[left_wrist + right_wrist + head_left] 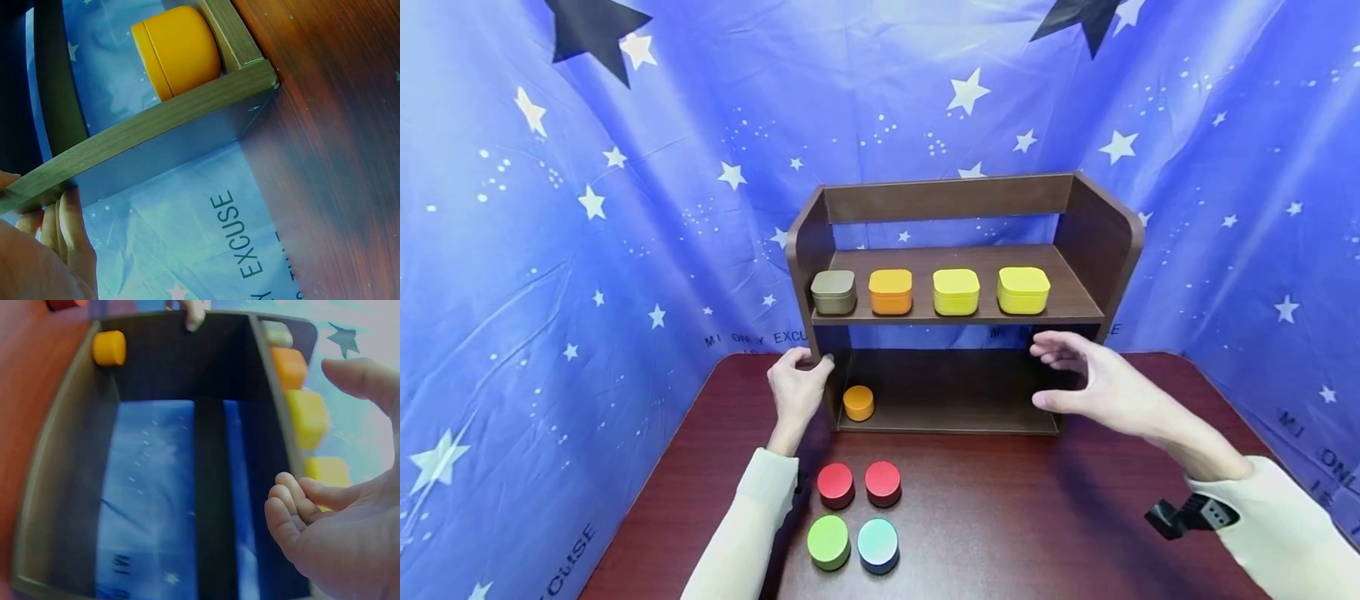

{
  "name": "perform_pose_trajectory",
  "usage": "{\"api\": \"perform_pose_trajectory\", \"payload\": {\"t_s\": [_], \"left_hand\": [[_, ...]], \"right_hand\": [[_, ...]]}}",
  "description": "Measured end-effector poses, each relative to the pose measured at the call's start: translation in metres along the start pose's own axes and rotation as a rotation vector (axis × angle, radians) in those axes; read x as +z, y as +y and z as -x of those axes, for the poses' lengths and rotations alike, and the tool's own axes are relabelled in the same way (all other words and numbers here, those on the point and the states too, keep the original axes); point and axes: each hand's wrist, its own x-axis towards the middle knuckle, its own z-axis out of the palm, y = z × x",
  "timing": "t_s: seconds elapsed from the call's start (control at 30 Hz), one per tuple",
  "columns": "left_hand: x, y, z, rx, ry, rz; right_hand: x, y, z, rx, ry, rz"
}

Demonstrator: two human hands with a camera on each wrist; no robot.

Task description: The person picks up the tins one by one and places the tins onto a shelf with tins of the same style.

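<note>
My left hand grips the left side panel of a dark brown two-tier shelf, thumb at the front edge and fingers along the outer face in the left wrist view. My right hand hovers in front of the shelf's right end, thumb apart from the fingers and nothing held. On the lower tier at the left sits a round orange tin. Along the upper tier stand a grey-green square tin, an orange square tin, a yellow square tin and another yellow square tin.
In front of the shelf, two red round tins, a green round tin and a teal-blue round tin stand on the reddish-brown table. A blue star-printed cloth hangs behind and at both sides.
</note>
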Motion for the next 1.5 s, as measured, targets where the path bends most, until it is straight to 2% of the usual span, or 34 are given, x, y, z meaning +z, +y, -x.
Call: {"api": "perform_pose_trajectory", "payload": {"t_s": [0.13,0.2,0.37,0.57,0.87,1.17,1.5], "left_hand": [[0.005,0.0,-0.001,0.01,-0.028,0.004],[0.005,-0.001,-0.001,0.007,-0.022,0.004],[0.001,-0.001,0.0,0.003,-0.004,-0.004],[-0.002,-0.003,-0.002,-0.001,-0.013,0.001],[-0.004,-0.005,-0.003,-0.006,-0.018,0.006],[-0.003,-0.003,-0.003,0.001,-0.038,0.006],[-0.003,-0.004,-0.004,-0.004,-0.046,0.004]], "right_hand": [[0.017,0.005,0.006,-0.019,-0.031,-0.007],[0.027,0.007,0.005,-0.043,-0.05,-0.016],[0.048,0.01,0.002,-0.084,-0.102,-0.063],[0.074,0.016,-0.002,-0.139,-0.135,-0.137],[0.114,0.024,-0.011,-0.127,-0.188,-0.182],[0.137,0.026,-0.019,-0.111,-0.223,-0.194],[0.161,0.036,-0.026,-0.154,-0.229,-0.202]]}}
